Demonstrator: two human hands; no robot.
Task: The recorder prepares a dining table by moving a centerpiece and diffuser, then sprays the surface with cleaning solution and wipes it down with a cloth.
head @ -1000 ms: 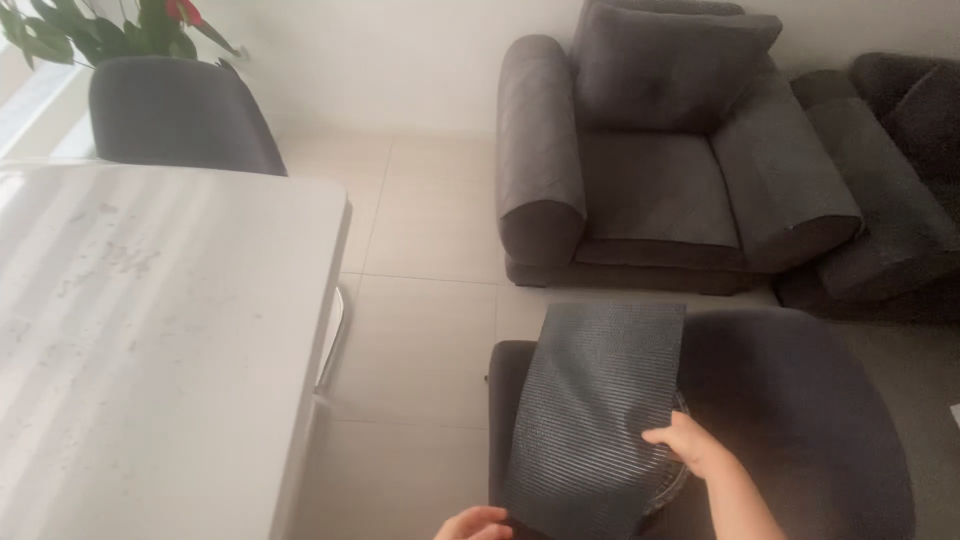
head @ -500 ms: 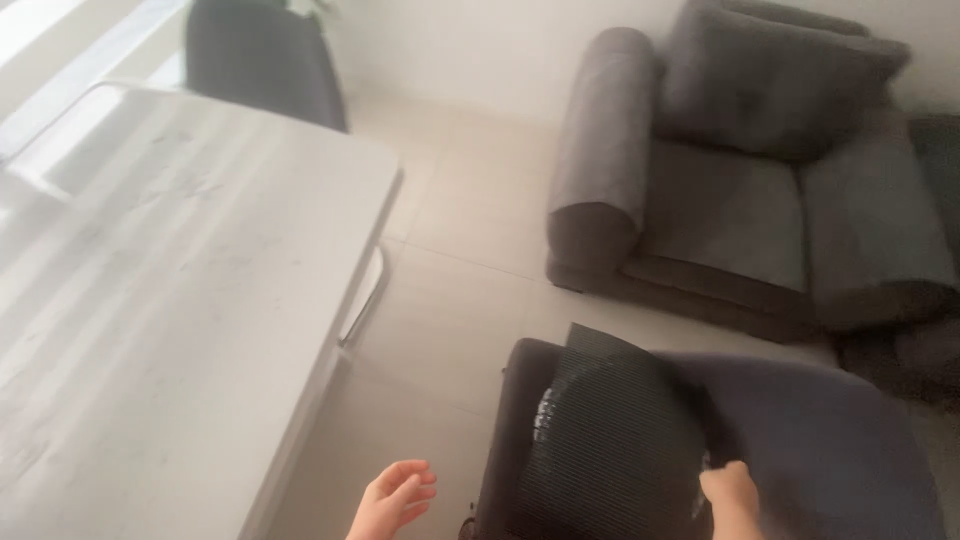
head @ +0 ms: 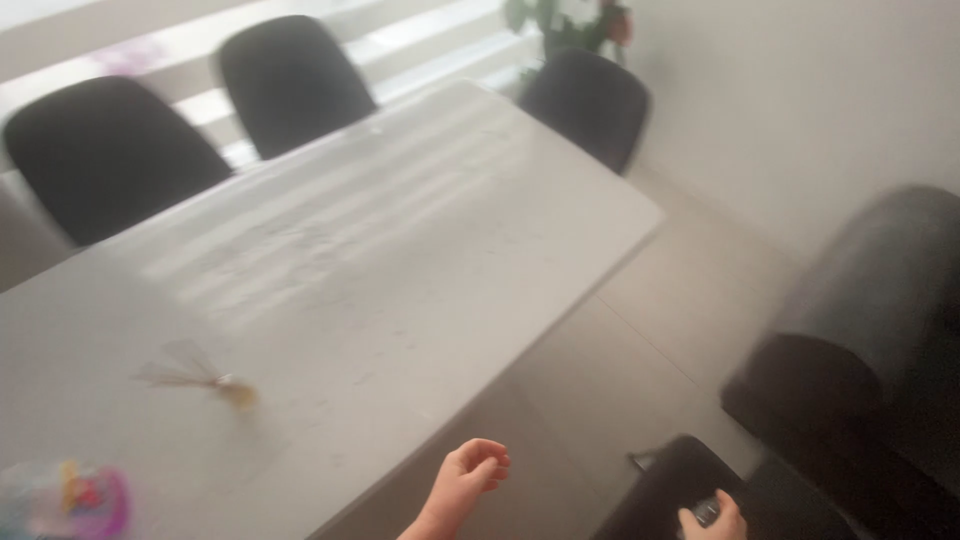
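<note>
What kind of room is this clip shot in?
Most likely a home dining area that opens onto a living room. A long white table has dark chairs around it, a dark armchair stands on the tiled floor, and a potted plant sits by the window.

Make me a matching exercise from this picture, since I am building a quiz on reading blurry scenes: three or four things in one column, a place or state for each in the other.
Things:
1. left hand
2. right hand
3. potted plant
4. small feathery thing

Places or states:
A. lying on the white table, near its left end
B. at the bottom edge, on the dark chair
C. beyond the far end of the table, by the wall
D. fingers curled, empty, over the floor beside the table edge

Pairs: 1-D, 2-B, 3-C, 4-A
</note>
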